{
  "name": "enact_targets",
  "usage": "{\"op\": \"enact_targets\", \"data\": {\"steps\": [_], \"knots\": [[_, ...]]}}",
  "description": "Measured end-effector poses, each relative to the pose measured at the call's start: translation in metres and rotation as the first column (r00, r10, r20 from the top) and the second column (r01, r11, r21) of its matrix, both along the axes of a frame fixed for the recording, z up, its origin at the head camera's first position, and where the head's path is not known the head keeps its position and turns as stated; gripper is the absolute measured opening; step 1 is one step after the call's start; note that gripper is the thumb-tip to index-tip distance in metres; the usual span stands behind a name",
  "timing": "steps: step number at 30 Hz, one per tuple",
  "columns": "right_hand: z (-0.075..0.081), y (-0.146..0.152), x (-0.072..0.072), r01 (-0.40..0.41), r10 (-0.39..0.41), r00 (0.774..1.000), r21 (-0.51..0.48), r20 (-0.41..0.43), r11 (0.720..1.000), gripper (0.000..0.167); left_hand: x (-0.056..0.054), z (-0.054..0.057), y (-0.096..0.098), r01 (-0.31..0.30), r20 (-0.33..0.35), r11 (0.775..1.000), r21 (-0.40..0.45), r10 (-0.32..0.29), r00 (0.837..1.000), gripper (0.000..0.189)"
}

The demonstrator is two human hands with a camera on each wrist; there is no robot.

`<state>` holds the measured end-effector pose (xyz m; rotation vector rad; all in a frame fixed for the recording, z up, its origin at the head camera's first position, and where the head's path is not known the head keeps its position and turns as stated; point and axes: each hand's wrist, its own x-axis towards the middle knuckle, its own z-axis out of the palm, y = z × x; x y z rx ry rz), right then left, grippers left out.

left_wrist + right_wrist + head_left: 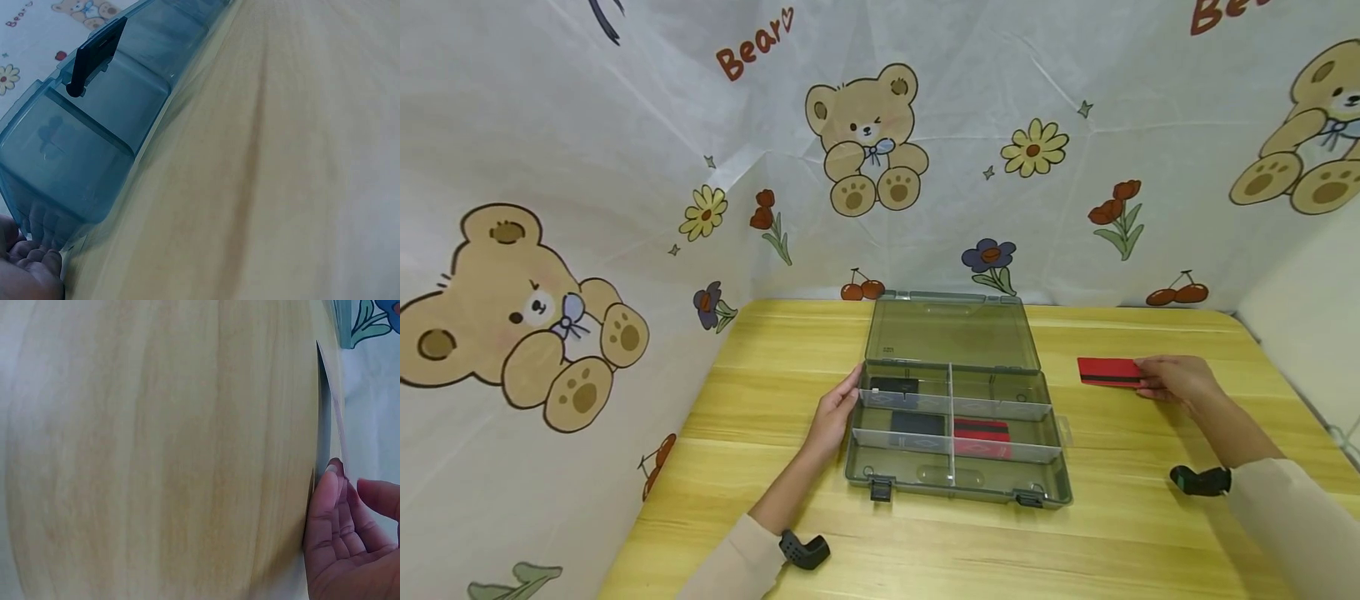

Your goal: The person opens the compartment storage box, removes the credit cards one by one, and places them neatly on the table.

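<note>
On the table stands a translucent grey-green divided plastic box (958, 482) with its lid (955, 333) folded back. My left hand (835, 417) holds the box's left side; in the left wrist view its curled fingers (37, 262) lie against the wall. Right of the box, my right hand (1176, 383) holds the right end of a red card (1108, 372) with a black stripe. In the right wrist view the card is nearly edge-on, tilted beside the tabletop. Inside the box, a black card (891, 385), a dark blue card (917, 422) and another red card (981, 432) lie in separate compartments.
The yellow wood-grain table (760, 375) carries the box. Black latches (881, 490) hang on the box's front edge, and a clear tab (1064, 432) sticks out on its right side. A white bear-print cloth (955, 225) rises behind and left of the table.
</note>
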<state>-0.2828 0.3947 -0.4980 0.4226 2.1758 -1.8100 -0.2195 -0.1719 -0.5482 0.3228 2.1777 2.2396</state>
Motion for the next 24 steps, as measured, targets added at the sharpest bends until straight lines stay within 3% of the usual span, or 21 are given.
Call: {"op": "enact_targets", "data": {"steps": [24], "knots": [[0.0077, -0.0045, 0.0048, 0.063, -0.059, 0.996, 0.064, -0.063, 0.996, 0.033, -0.0006, -0.0016, -0.0003, -0.006, -0.008, 1.0, -0.026, 0.006, 1.0, 0.046]]}}
